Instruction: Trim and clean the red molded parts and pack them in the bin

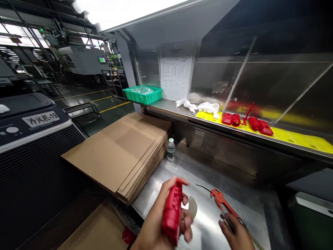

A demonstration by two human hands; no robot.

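My left hand (161, 218) is closed round a red plastic moulded part (172, 210), held upright over the steel bench (208, 166). Low at the right, my right hand (235, 234) has its fingers curled on the handle end of a red air blow gun (221, 200). The gun lies on the bench with its thin nozzle pointing left. A small pale curved piece (193, 207) lies on the bench between the hands.
A stack of flat cardboard sheets (122, 149) overhangs the bench's left end, a small water bottle (171, 149) beside it. The upper shelf holds a green tray (142, 94), white cloths (200, 107) and red parts (247, 123) on yellow sheets. A black cooler unit (31, 146) stands left.
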